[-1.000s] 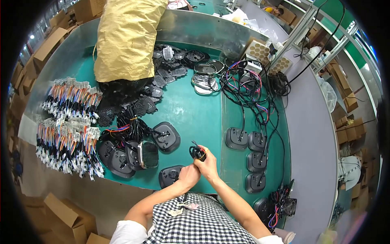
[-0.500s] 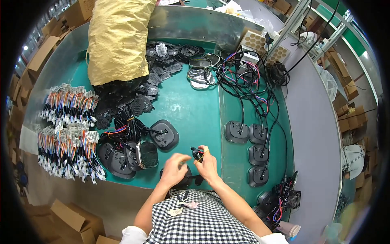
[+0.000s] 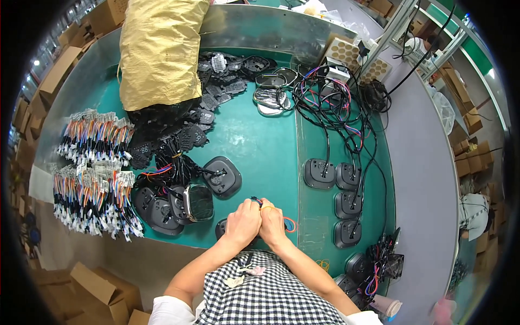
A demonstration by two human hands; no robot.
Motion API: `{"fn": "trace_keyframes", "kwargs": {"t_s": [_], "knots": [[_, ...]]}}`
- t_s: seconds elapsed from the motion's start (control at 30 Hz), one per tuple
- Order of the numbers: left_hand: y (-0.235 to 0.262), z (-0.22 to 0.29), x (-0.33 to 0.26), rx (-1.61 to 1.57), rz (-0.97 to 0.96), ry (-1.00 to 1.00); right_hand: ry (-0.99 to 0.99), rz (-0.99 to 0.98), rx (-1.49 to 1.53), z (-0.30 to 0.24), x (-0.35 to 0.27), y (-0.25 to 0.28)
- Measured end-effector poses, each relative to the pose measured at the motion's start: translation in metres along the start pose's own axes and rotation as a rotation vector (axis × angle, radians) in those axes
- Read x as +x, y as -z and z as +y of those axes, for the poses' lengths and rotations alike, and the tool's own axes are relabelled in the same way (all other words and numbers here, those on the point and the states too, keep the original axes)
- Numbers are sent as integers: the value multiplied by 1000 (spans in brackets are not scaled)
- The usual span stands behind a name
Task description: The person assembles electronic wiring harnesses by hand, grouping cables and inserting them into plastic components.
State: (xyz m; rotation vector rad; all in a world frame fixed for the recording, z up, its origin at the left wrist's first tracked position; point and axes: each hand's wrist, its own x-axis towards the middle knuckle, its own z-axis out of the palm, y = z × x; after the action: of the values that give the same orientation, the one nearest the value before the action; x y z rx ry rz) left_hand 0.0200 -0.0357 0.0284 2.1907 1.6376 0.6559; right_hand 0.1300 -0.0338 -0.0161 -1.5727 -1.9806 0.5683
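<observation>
- The black cable bundle (image 3: 256,201) sits between the person's hands at the near edge of the green mat (image 3: 260,149).
- Its visible end pokes out past the fingertips, away from the body and slightly leftward; the rest is covered, so I cannot tell how its long axis runs.
- An orange-red wire loop (image 3: 293,223) bulges out rightward beside the right hand (image 3: 272,223).
- The left hand (image 3: 242,222) and the right are curled and pressed together on the bundle; I cannot tell which fingers pinch it.
- The hands themselves hide most of the bundle, and a dark housing (image 3: 220,229) shows partly from behind the left hand.
- Just beyond, to the left, lies a square black housing (image 3: 222,177), its short cable lying toward a tied black cable bunch (image 3: 176,167).
- A glossy-faced housing (image 3: 199,203) leans left of the hands.
- Rightward, four cabled housings (image 3: 319,174) stand well apart from them.
- Connector harnesses (image 3: 92,200) are heaped far left.
</observation>
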Motion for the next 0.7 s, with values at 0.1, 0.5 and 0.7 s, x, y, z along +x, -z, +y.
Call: {"fn": "trace_keyframes", "kwargs": {"t_s": [0.1,0.5,0.7], "knots": [[-8,-12,0,-89,100,15,3,16,1,1,-1,3],[7,-28,-20,-1490,-269,602,-28,19,94,-3,0,11],[-3,-17,-27,-534,288,335,-24,-53,116,-8,-7,7]]}}
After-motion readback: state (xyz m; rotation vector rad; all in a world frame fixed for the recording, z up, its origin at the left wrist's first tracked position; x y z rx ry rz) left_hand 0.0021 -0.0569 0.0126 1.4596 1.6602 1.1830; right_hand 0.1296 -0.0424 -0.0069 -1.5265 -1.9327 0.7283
